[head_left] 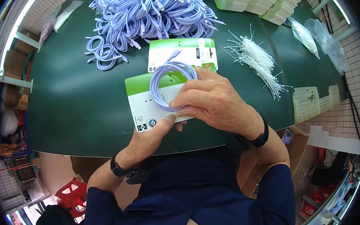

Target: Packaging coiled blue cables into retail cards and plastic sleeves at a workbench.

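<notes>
A coiled lavender charging cable (153,83) lies against a green-and-white packaging card (136,102) in front of me. My right hand (215,99) pinches the coil at its right side, its fingers over the loops. From below, my left hand (155,136) grips the card's lower edge, the thumb on its face and the other fingers mostly hidden behind it. One cable plug sticks up above the coil. Just beyond, a second green-and-white card (159,53) lies on the table, partly covered by the coil and the held card.
A large heap of lavender cables (149,13) covers the far side of the green table (74,117). White cable ties (258,61) lie in a loose pile to the right. Stacks of cards (256,2) stand far right, near clear plastic bags (304,35). A paper sheet (305,104) is at the right edge.
</notes>
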Motion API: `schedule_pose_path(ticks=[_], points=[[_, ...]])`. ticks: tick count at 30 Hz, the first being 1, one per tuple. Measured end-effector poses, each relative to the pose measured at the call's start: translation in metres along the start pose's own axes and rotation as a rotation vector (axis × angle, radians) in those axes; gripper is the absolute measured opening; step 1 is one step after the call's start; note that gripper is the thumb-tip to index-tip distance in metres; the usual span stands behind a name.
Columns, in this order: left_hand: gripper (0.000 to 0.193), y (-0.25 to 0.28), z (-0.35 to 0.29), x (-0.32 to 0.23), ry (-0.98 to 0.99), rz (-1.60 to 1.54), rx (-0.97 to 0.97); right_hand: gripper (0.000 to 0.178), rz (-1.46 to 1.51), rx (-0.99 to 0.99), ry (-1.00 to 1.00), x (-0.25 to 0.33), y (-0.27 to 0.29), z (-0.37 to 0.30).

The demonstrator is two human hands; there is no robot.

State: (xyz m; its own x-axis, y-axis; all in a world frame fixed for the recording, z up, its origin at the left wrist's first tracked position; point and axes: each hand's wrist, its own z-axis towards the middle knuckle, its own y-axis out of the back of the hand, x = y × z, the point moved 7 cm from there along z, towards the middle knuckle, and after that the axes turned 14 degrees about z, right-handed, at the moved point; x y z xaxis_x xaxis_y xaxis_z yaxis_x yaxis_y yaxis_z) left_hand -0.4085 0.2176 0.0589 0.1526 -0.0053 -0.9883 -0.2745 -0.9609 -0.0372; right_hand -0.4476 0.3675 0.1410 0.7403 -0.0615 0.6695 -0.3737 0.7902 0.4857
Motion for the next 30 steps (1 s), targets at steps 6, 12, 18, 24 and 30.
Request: schedule_pose_path(ticks=[6,12,18,24,30], points=[[0.04,-0.015,0.031,-0.011,-0.131,-0.095,0.064,0.02,-0.099,-0.152,0.111,0.002,0.016,-0.012],[0.051,0.048,0.054,0.041,-0.184,-0.015,0.209,0.011,-0.134,-0.345,0.226,-0.004,0.016,-0.009],[0.047,-0.016,0.074,-0.014,-0.265,-0.141,0.224,0.011,-0.11,-0.521,0.23,-0.028,0.029,-0.018],[0.051,-0.02,0.099,-0.027,-0.46,0.576,-0.04,0.015,-0.123,-0.492,0.166,-0.029,0.049,-0.024],[0.051,-0.039,0.089,-0.051,-0.376,0.727,-0.111,0.019,0.006,-0.483,0.205,-0.04,0.054,-0.024]])
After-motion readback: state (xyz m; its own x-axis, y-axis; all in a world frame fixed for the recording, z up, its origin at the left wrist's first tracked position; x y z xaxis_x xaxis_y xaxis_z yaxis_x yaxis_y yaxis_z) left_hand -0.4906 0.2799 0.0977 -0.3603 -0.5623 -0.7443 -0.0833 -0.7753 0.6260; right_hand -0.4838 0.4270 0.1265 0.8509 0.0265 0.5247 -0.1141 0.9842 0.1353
